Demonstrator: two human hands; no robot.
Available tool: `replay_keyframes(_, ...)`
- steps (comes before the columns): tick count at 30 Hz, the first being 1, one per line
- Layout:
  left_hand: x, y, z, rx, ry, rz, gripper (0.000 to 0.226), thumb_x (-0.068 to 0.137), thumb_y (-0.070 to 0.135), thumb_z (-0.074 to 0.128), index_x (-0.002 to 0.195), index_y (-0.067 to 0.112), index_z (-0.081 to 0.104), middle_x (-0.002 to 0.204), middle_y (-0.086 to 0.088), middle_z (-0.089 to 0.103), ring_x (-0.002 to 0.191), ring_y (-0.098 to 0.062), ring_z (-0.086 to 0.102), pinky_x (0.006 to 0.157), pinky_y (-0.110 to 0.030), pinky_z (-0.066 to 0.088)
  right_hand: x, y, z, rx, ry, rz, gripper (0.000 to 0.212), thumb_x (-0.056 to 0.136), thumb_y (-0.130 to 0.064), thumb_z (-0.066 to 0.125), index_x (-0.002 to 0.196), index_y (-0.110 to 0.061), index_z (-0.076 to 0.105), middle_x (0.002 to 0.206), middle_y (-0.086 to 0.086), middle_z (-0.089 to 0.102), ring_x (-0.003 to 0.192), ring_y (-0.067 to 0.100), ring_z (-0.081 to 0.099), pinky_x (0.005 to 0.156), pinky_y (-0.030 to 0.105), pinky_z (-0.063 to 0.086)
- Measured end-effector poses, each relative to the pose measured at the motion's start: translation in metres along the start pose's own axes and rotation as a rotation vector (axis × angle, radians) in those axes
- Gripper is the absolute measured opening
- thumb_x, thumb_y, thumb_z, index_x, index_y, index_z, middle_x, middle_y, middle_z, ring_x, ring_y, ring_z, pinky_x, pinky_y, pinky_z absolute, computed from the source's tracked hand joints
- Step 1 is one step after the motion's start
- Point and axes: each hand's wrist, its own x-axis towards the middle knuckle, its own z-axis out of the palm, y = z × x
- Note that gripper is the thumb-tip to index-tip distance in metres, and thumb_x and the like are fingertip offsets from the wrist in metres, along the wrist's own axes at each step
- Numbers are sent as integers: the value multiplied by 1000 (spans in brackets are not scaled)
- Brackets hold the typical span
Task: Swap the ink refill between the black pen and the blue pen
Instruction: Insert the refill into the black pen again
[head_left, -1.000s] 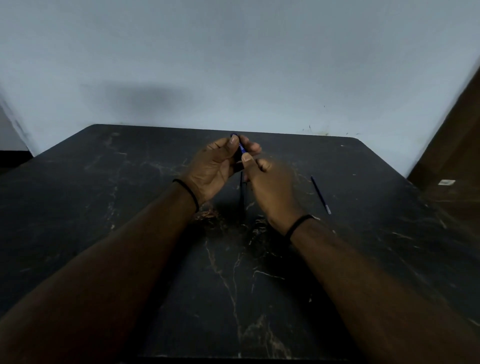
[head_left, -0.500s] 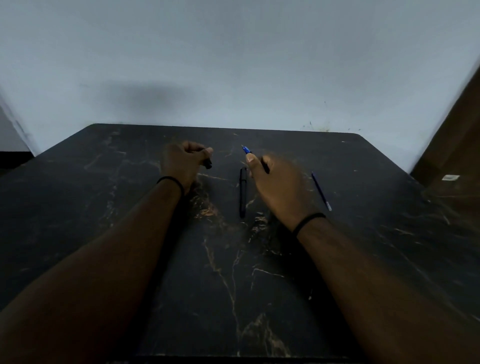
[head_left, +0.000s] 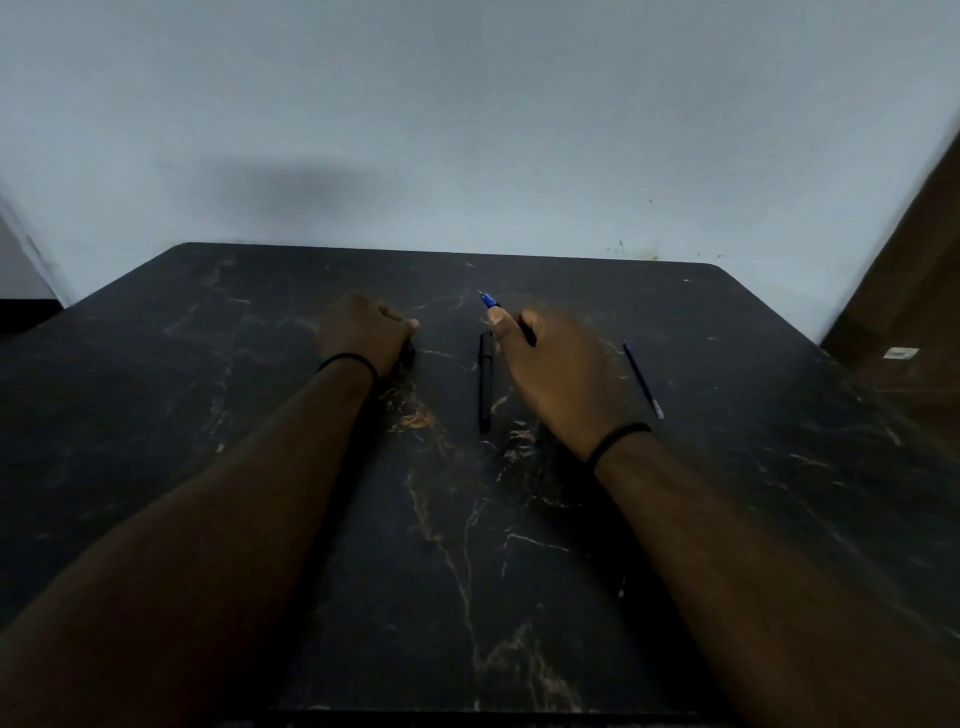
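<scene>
My right hand (head_left: 556, 369) grips the blue pen (head_left: 489, 301), whose blue tip sticks out past my fingers and points away from me. The black pen (head_left: 485, 387) lies lengthwise on the dark marble table (head_left: 208, 395), just left of that hand. A thin blue ink refill (head_left: 643, 379) lies loose on the table to the right of it. My left hand (head_left: 366, 332) is curled, knuckles up, low over the table, and holds a small dark pen part (head_left: 409, 351) that is mostly hidden under the fingers.
The table's far edge meets a pale wall (head_left: 467, 130). At the right stands a brown wooden surface (head_left: 914, 291) carrying a small white label (head_left: 901, 353). A black band circles each wrist.
One second ago both hands were together on the blue pen above the black pen. They have pulled apart: the left went left and down with the dark part, the right kept the blue pen.
</scene>
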Motion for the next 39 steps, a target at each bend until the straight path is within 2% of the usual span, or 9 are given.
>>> replay_keyframes(8,-32,39,-11,-66,229,196,22,89,37,65,91,18,75,85,-4,74,78,-16,67,74,-28,54,1,-1,2,129,1,50,35,101,-37,45,69,-23,46,58,-5,46,46,5,40,46,24,27)
replay_keyframes(13,-65,76,-1,-762,-259,128,26,98,24,56,107,3,69,104,-16,71,92,-21,66,84,-33,52,-1,-2,-3,248,29,22,25,104,-36,41,106,-25,63,74,7,64,71,23,65,59,35,49)
replay_keyframes(16,-74,87,1,-930,-487,115,27,100,20,49,114,2,65,115,-19,68,100,-25,68,92,-36,52,0,-2,-5,311,27,75,27,105,-35,40,96,-27,63,70,3,62,66,19,62,61,34,45)
replay_keyframes(19,-79,90,1,-1025,-577,93,29,101,12,45,121,-4,58,119,-22,65,80,-19,66,74,-31,49,5,-3,-4,496,-57,205,38,105,-34,39,86,-15,66,58,-7,56,45,-1,48,48,16,37)
replay_keyframes(25,-76,85,0,-1173,-726,29,27,102,6,37,115,-1,59,106,-12,74,109,-30,29,85,-31,41,5,-2,-13,981,-463,377,37,104,-36,38,99,-12,66,58,-6,49,39,4,25,37,14,17)
replay_keyframes(27,-75,85,-1,-1188,-785,40,29,101,7,36,117,0,58,110,-12,73,108,-25,24,73,-25,51,5,-1,-16,1082,-542,397,37,105,-34,38,101,-11,66,60,-5,50,40,4,26,37,15,16)
replay_keyframes(32,-78,85,-4,-1182,-787,99,28,103,8,34,111,4,60,112,-10,73,60,-10,52,59,-22,52,3,-1,-17,1148,-603,376,32,107,-34,38,92,-14,57,60,-4,43,42,4,26,38,16,16)
replay_keyframes(36,-79,88,-1,-1225,-712,145,25,103,5,35,95,7,58,81,-4,74,106,-22,63,53,-18,46,3,-6,-17,1108,-575,352,33,107,-36,37,85,-17,51,58,-5,36,42,4,24,37,17,15)
replay_keyframes(39,-79,91,0,-1258,-698,166,25,103,4,34,91,7,56,74,-3,69,102,-16,68,48,-17,46,2,-8,-18,1090,-539,328,34,107,-35,36,82,-17,50,55,-6,34,39,3,23,37,16,14)
